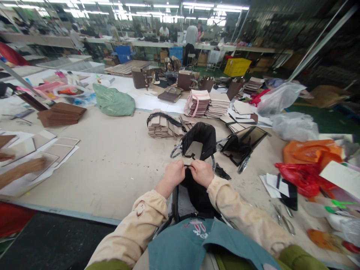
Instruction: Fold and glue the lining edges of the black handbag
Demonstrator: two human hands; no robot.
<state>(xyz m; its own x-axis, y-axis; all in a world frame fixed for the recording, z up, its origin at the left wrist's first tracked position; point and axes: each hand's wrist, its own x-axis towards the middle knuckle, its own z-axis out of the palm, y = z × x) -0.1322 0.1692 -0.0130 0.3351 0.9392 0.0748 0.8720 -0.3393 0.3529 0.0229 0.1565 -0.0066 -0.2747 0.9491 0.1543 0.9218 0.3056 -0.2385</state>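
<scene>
Both hands meet at the near edge of the table, in front of my apron. My left hand (174, 173) pinches the dark rim of a black bag (197, 193), its fingers closed. Close beside it, my right hand (201, 172) grips the same rim with closed fingers, and a short dark strip shows between them. The bag's body hangs down toward my lap, partly covered by my arms. Just beyond the hands, another black bag (201, 140) stands open with a light panel inside. To its right a dark, clear-sided bag (243, 146) leans on the table.
Stacked beige pieces (160, 126) lie beyond the bags. At right are scissors (284, 219), a black phone (289, 195) and a red plastic bag (299, 178). A green plastic bag (114, 100) sits farther back. Another person's hand (35, 165) rests on panels at left.
</scene>
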